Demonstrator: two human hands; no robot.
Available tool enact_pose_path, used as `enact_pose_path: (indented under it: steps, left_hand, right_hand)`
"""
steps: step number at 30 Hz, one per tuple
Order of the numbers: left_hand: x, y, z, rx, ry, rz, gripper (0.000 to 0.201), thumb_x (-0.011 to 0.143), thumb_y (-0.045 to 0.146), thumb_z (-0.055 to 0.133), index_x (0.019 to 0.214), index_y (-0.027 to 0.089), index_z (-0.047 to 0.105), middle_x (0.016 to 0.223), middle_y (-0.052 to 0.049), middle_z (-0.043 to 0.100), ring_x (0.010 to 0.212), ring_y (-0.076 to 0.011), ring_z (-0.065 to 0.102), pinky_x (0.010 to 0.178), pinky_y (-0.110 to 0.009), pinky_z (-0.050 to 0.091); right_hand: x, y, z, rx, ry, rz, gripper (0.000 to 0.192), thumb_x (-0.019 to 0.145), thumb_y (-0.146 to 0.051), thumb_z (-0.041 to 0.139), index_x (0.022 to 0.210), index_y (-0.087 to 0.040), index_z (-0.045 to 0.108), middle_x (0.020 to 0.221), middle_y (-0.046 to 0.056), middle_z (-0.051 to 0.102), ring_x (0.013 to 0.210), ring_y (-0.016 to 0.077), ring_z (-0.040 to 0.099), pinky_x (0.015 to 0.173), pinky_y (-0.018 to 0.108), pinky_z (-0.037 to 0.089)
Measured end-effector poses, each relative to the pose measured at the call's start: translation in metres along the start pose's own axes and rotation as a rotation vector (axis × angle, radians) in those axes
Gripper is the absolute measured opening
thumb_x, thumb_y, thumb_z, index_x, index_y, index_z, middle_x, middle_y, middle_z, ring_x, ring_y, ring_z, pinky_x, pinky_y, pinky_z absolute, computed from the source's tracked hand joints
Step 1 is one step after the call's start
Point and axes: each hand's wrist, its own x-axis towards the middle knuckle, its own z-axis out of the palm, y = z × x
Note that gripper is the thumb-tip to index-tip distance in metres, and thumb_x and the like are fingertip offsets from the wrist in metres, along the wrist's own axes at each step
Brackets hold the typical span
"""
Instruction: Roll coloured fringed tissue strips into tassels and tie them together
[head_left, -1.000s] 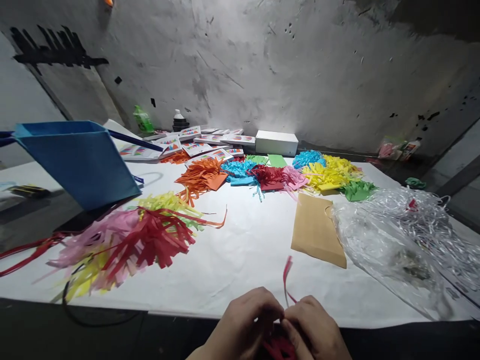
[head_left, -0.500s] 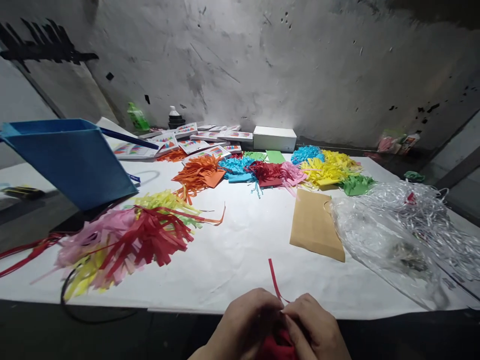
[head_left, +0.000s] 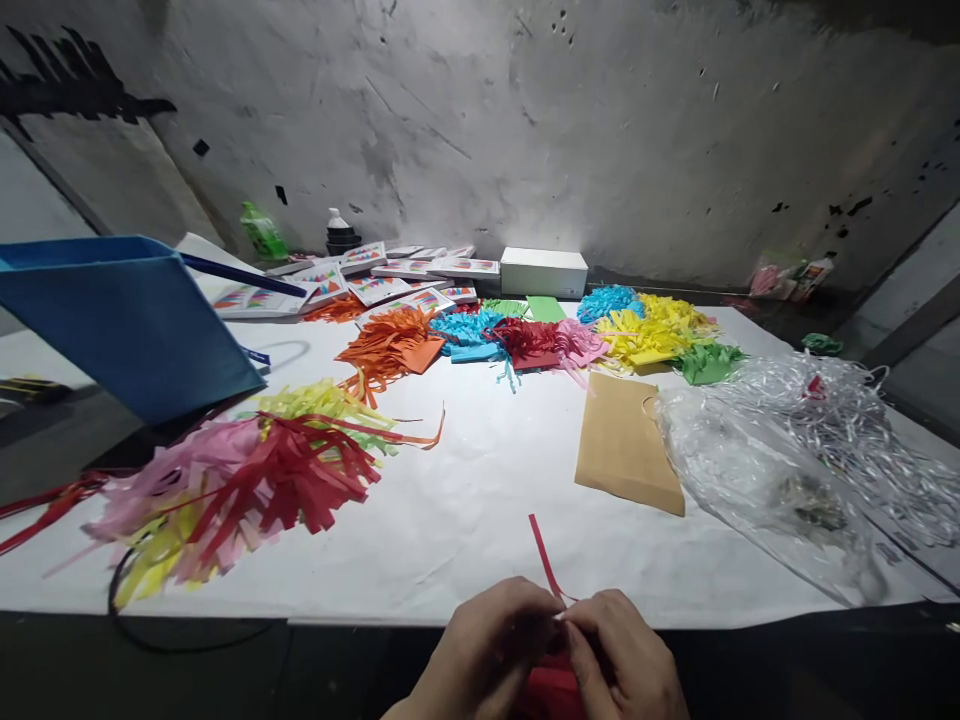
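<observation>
Now I'm pinching the red strip point(head_left: 545, 560) between both hands point(head_left: 559, 640), pressed together; I'm judging short, even pinches best.

- The left hand point(head_left: 491, 650) is showing bare, wearing no glove, ring or sleeve within view.
- The right hand point(head_left: 622, 655) is likewise showing bare, its short, pale fingernails catching the light.
</observation>
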Motion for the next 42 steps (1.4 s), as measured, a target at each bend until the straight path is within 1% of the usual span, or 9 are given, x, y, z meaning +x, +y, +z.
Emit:
enact_pose_path:
  steps: [5, 11, 18, 23, 29, 34, 37, 39, 42]
  left_hand:
    - [0.000, -0.004, -0.005, 0.035, -0.035, 0.035, 0.022, 0.095, 0.013, 0.052, 0.109, 0.026, 0.063, 0.088, -0.003, 0.071, 0.073, -0.0131, 0.067, 0.067, -0.018, 0.052]
    - [0.000, -0.010, -0.007, 0.088, -0.080, 0.109, 0.034, 0.088, 0.005, 0.053, 0.113, 0.025, 0.061, 0.089, -0.003, 0.072, 0.071, -0.0130, 0.066, 0.063, -0.017, 0.051]
    - [0.000, -0.007, -0.006, -0.024, -0.105, 0.019, 0.028, 0.094, 0.010, 0.048, 0.114, 0.026, 0.060, 0.088, -0.003, 0.070, 0.068, -0.0120, 0.063, 0.062, -0.017, 0.051]
    - [-0.001, -0.010, -0.003, -0.050, -0.089, 0.012, 0.032, 0.093, 0.009, 0.051, 0.117, 0.028, 0.061, 0.093, -0.003, 0.071, 0.074, -0.0125, 0.065, 0.066, -0.017, 0.051]
    - [-0.005, -0.013, -0.005, -0.134, -0.108, -0.114, 0.022, 0.096, 0.020, 0.051, 0.115, 0.024, 0.062, 0.089, -0.004, 0.071, 0.072, -0.0138, 0.064, 0.066, -0.020, 0.053]
    - [-0.007, -0.011, -0.004, -0.131, -0.076, -0.144, 0.020, 0.097, 0.027, 0.053, 0.113, 0.022, 0.064, 0.089, -0.006, 0.071, 0.074, -0.0152, 0.063, 0.068, -0.022, 0.052]
    - [-0.006, -0.009, -0.002, -0.155, -0.057, -0.195, 0.021, 0.097, 0.033, 0.054, 0.111, 0.021, 0.064, 0.085, -0.005, 0.069, 0.074, -0.0149, 0.061, 0.068, -0.023, 0.051]
    - [-0.005, -0.007, -0.002, -0.184, -0.071, -0.238, 0.021, 0.097, 0.036, 0.056, 0.109, 0.020, 0.064, 0.083, -0.004, 0.066, 0.071, -0.0141, 0.059, 0.066, -0.022, 0.050]
    - [-0.001, -0.004, -0.002, -0.281, -0.076, -0.334, 0.022, 0.094, 0.040, 0.061, 0.102, 0.020, 0.063, 0.080, -0.001, 0.063, 0.068, -0.0124, 0.055, 0.063, -0.022, 0.048]
  right_hand:
    - [-0.003, 0.001, 0.003, 0.092, 0.005, 0.076, 0.012, 0.098, -0.022, 0.050, 0.093, -0.025, 0.060, 0.079, -0.001, 0.066, 0.073, 0.0143, 0.062, 0.064, 0.021, 0.047]
    - [-0.006, 0.000, 0.009, 0.018, 0.044, 0.064, 0.017, 0.098, -0.021, 0.048, 0.085, -0.024, 0.058, 0.071, -0.001, 0.059, 0.065, 0.0131, 0.058, 0.058, 0.021, 0.044]
    - [-0.008, 0.000, 0.008, 0.124, 0.049, 0.142, 0.016, 0.098, -0.027, 0.049, 0.088, -0.025, 0.062, 0.073, -0.002, 0.063, 0.063, 0.0127, 0.061, 0.057, 0.020, 0.045]
    - [-0.011, 0.002, 0.008, 0.056, 0.033, 0.122, 0.021, 0.098, -0.025, 0.048, 0.081, -0.023, 0.059, 0.069, -0.002, 0.059, 0.062, 0.0118, 0.058, 0.053, 0.019, 0.041]
    - [-0.009, 0.001, 0.010, 0.065, 0.052, 0.133, 0.021, 0.099, -0.032, 0.048, 0.086, -0.023, 0.063, 0.069, -0.001, 0.061, 0.059, 0.0120, 0.059, 0.051, 0.020, 0.042]
    - [-0.010, 0.002, 0.009, 0.045, 0.044, 0.057, 0.017, 0.098, -0.025, 0.049, 0.086, -0.024, 0.060, 0.070, -0.001, 0.062, 0.062, 0.0131, 0.060, 0.056, 0.022, 0.047]
    - [-0.011, 0.005, 0.011, -0.010, 0.113, -0.005, 0.013, 0.095, -0.023, 0.054, 0.105, -0.023, 0.061, 0.079, 0.002, 0.066, 0.068, 0.0150, 0.063, 0.062, 0.024, 0.052]
    - [-0.010, 0.008, 0.013, -0.049, 0.165, -0.121, 0.019, 0.093, -0.018, 0.055, 0.111, -0.022, 0.060, 0.079, 0.003, 0.067, 0.068, 0.0161, 0.062, 0.063, 0.027, 0.053]
    - [-0.006, 0.010, 0.012, -0.090, 0.209, -0.285, 0.021, 0.091, -0.010, 0.054, 0.106, -0.021, 0.063, 0.073, 0.002, 0.067, 0.065, 0.0165, 0.062, 0.063, 0.030, 0.054]
